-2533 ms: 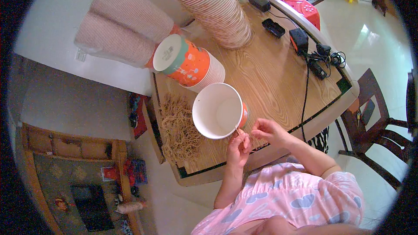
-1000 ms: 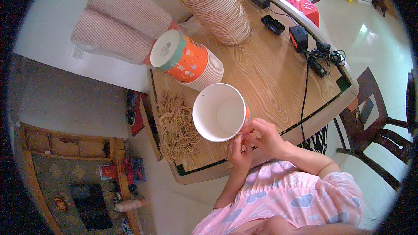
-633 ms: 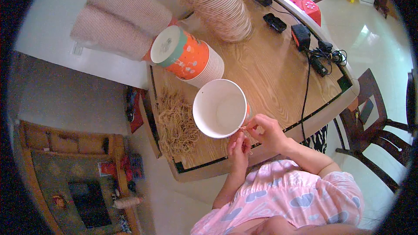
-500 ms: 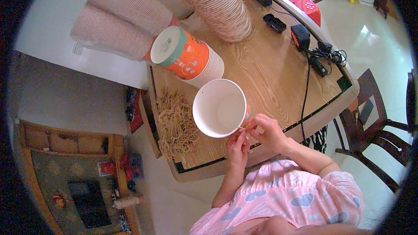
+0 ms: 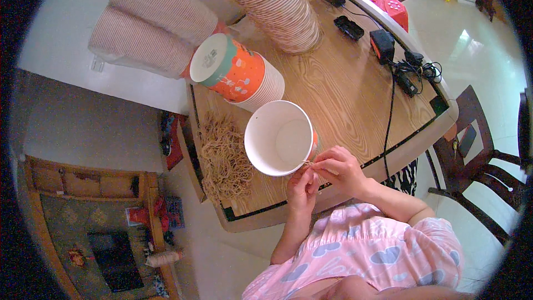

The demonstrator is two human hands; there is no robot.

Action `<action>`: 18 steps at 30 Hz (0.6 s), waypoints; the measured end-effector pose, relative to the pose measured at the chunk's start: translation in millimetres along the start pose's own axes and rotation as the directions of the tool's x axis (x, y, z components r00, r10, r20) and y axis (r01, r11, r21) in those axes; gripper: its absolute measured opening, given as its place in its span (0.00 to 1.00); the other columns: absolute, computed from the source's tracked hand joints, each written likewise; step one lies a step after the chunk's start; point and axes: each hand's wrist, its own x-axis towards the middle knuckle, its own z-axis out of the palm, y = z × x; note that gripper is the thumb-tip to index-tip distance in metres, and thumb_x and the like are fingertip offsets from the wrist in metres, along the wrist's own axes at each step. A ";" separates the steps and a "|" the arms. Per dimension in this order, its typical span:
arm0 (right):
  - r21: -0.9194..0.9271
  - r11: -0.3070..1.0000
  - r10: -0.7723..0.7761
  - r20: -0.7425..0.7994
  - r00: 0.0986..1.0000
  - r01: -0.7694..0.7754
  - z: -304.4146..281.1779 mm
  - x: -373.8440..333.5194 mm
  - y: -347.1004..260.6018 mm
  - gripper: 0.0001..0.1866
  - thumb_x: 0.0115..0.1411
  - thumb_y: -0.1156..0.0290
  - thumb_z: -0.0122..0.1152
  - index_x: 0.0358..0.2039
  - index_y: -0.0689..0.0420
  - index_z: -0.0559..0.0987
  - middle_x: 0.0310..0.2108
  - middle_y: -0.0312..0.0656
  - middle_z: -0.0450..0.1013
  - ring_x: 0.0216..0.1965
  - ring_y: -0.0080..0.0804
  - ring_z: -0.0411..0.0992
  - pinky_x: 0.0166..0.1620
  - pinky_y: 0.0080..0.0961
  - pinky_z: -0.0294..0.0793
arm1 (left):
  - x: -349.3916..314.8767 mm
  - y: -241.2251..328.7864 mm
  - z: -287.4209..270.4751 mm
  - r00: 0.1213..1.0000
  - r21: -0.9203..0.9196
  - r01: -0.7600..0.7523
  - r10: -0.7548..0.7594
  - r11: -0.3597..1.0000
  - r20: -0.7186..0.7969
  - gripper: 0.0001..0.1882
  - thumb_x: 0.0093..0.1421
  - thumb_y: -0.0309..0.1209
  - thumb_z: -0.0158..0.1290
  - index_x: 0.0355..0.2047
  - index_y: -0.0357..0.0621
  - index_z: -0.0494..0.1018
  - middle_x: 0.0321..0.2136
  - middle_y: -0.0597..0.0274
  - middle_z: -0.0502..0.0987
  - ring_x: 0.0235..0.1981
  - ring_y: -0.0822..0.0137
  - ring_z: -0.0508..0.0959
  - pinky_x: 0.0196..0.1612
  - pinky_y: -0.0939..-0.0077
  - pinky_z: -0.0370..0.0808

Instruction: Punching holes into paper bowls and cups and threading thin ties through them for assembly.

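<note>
A white-lined paper bucket (image 5: 260, 140) stands near the table's front edge, its mouth toward me and a little orange showing on its outer right side. A thin tan string (image 5: 309, 163) is at its near rim, apparently through a small hole there. Just below the rim, my left hand (image 5: 302, 191) is closed, pinching the string. Beside it, my right hand (image 5: 340, 169) also pinches the string between thumb and fingertips. The fingers partly hide the string. To the left lies a tangled heap of similar tan strings (image 5: 226, 158).
Behind the bucket are an upside-down stack of orange-and-green paper buckets (image 5: 244, 75) and a taller string-laced stack (image 5: 280, 14). Wrapped stacks (image 5: 150, 25) lie at the far left. Black adapters and cables (image 5: 408, 75) sit along the table's right side. A dark chair (image 5: 472, 139) stands right.
The fingers of my right hand have shifted slightly at the string, drawing a little closer to the bucket's rim. The bucket and both hands otherwise stay nearly in place.
</note>
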 end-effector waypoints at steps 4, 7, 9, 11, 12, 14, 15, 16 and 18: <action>-0.001 1.000 -0.012 0.019 1.000 0.012 -2.1 -4.6 4.1 0.08 0.46 0.76 0.64 0.30 0.56 0.80 0.31 0.38 0.72 0.33 0.35 0.70 0.36 0.29 0.70 | -3.1 1.1 2.9 0.995 -0.028 0.076 -0.077 0.997 -0.065 0.06 0.58 0.26 0.51 0.34 0.42 0.75 0.14 0.73 0.65 0.12 0.80 0.58 0.14 0.87 0.52; 0.121 0.991 0.053 0.054 0.997 -0.059 -2.2 -7.9 5.9 0.10 0.46 0.78 0.63 0.32 0.57 0.79 0.31 0.39 0.72 0.33 0.35 0.70 0.37 0.29 0.70 | 0.1 -1.9 -2.7 0.992 -0.042 0.099 -0.102 0.994 -0.071 0.05 0.57 0.26 0.51 0.33 0.43 0.75 0.14 0.73 0.65 0.13 0.80 0.58 0.14 0.86 0.53; 0.329 0.924 0.193 0.042 0.980 -0.196 1.0 -11.1 11.8 0.09 0.50 0.79 0.60 0.34 0.58 0.78 0.32 0.40 0.72 0.34 0.31 0.70 0.38 0.27 0.70 | -0.2 -2.1 -3.5 0.994 -0.038 0.093 -0.095 0.995 -0.058 0.04 0.57 0.25 0.52 0.32 0.43 0.75 0.15 0.73 0.65 0.13 0.80 0.58 0.15 0.86 0.53; 0.361 0.870 0.317 0.107 0.942 -0.334 4.2 -12.3 18.3 0.08 0.52 0.79 0.58 0.35 0.59 0.78 0.32 0.39 0.71 0.35 0.29 0.70 0.38 0.26 0.70 | 0.2 -1.8 -4.7 0.995 -0.033 0.088 -0.090 0.996 -0.042 0.04 0.56 0.25 0.52 0.32 0.44 0.75 0.15 0.73 0.66 0.13 0.81 0.59 0.15 0.87 0.53; 0.385 0.798 0.431 0.176 0.885 -0.465 5.8 -12.8 21.1 0.08 0.54 0.79 0.56 0.36 0.60 0.78 0.32 0.39 0.71 0.36 0.27 0.70 0.38 0.24 0.70 | 0.7 -1.1 -6.0 0.997 -0.037 0.075 -0.074 0.996 0.024 0.04 0.56 0.25 0.53 0.32 0.44 0.75 0.16 0.74 0.67 0.13 0.81 0.59 0.15 0.87 0.54; 0.456 0.745 0.427 0.235 0.873 -0.487 10.9 -14.5 24.6 0.07 0.55 0.78 0.56 0.36 0.60 0.78 0.32 0.38 0.71 0.36 0.25 0.70 0.38 0.22 0.69 | 1.6 -0.7 -7.7 0.994 -0.042 0.061 -0.057 0.997 0.089 0.04 0.55 0.24 0.54 0.32 0.44 0.76 0.17 0.74 0.69 0.13 0.81 0.60 0.15 0.87 0.54; 0.521 0.685 0.417 0.294 0.860 -0.510 12.7 -15.0 25.6 0.07 0.57 0.77 0.55 0.36 0.60 0.78 0.32 0.37 0.71 0.36 0.23 0.69 0.38 0.20 0.69 | 1.9 -0.9 -8.0 0.995 -0.027 0.037 -0.035 0.999 0.097 0.04 0.55 0.24 0.54 0.32 0.44 0.75 0.18 0.74 0.70 0.13 0.81 0.60 0.15 0.88 0.55; 0.522 0.684 0.416 0.294 0.860 -0.509 14.0 -14.9 26.0 0.07 0.57 0.77 0.55 0.36 0.60 0.78 0.32 0.37 0.71 0.36 0.23 0.69 0.38 0.20 0.69 | 2.0 -1.1 -8.4 0.994 -0.011 0.014 -0.013 1.000 0.104 0.04 0.55 0.24 0.54 0.32 0.44 0.75 0.20 0.73 0.71 0.14 0.82 0.61 0.15 0.89 0.56; 0.472 0.717 0.404 0.319 0.857 -0.513 16.0 -14.3 26.3 0.07 0.56 0.76 0.57 0.36 0.59 0.79 0.31 0.36 0.71 0.35 0.23 0.69 0.38 0.19 0.68 | 4.6 -3.1 -9.5 0.999 0.038 -0.017 0.016 0.999 0.037 0.04 0.55 0.24 0.54 0.32 0.45 0.75 0.21 0.73 0.72 0.14 0.83 0.61 0.15 0.89 0.56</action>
